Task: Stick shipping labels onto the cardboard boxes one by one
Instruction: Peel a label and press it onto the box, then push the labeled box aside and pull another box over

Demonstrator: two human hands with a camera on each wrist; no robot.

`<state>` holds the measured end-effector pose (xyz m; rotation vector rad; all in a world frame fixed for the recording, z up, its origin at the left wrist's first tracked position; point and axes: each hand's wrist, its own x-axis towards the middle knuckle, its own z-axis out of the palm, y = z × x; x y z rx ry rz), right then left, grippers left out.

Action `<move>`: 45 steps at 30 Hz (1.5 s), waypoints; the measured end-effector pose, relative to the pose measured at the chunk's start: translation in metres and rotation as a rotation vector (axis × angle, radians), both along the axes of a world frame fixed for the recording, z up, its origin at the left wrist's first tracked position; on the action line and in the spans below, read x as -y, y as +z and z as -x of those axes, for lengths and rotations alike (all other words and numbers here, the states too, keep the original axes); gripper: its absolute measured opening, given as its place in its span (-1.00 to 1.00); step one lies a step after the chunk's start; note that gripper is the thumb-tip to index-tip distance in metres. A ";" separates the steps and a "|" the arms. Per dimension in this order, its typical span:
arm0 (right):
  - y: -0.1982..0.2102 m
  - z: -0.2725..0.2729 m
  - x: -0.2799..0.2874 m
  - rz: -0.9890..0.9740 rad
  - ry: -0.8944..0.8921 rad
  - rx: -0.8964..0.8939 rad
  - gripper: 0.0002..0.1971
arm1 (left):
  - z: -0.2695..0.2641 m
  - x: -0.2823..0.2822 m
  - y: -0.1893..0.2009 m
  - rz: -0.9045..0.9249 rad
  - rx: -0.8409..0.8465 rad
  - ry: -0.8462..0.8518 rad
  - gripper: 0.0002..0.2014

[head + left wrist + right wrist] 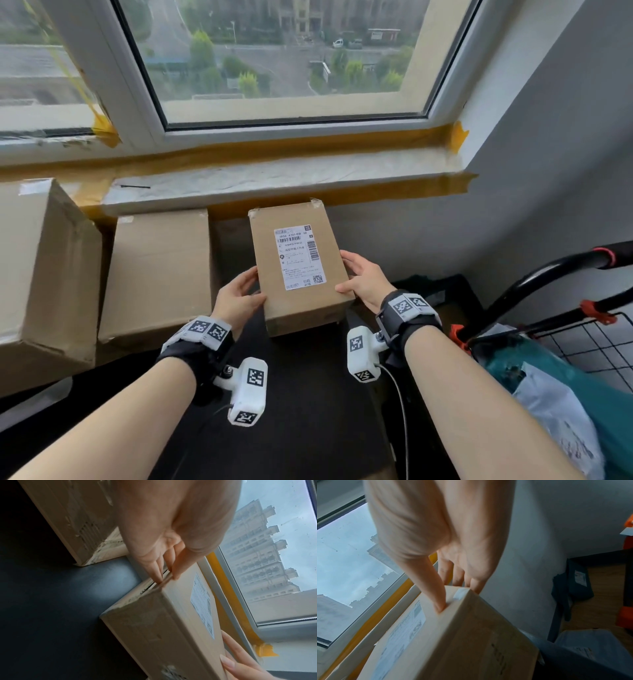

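Note:
A small brown cardboard box (pixel 305 305) is held between both hands over the dark table (pixel 308 404). A white shipping label (pixel 299 257) with barcodes is stuck flat on its top face. My left hand (pixel 244 292) grips the box's left side, thumb on the top edge, fingers along the side wall (pixel 159 573). My right hand (pixel 357 278) grips the right side, with its thumb (pixel 439 599) pressing the top near the label (pixel 402 627) and its fingers behind the side. The box (pixel 150 626) and label (pixel 202 607) fill the left wrist view.
Two larger plain cardboard boxes (pixel 157 270) (pixel 41 274) stand at the left against the wall. A taped window sill (pixel 274 181) runs behind. At the right are a cart with a black handle (pixel 548 274) and wire basket, a teal bag (pixel 582 387) and plastic mailers (pixel 561 421).

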<state>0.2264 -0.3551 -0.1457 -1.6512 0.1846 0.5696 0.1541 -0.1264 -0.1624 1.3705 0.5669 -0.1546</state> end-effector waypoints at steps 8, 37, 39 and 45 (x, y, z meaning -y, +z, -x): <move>0.005 0.001 -0.004 0.190 0.001 0.101 -0.28 | -0.004 0.004 0.007 -0.138 0.071 -0.045 -0.36; 0.062 0.263 -0.146 1.222 0.485 0.456 -0.62 | 0.236 -0.103 0.075 -1.514 0.124 -0.779 -0.74; 0.063 0.287 -0.173 1.231 0.517 0.484 -0.62 | 0.263 -0.128 0.075 -1.532 0.106 -0.760 -0.74; 0.058 0.350 -0.258 1.226 0.616 0.556 -0.62 | 0.336 -0.205 0.069 -1.541 0.024 -0.698 -0.74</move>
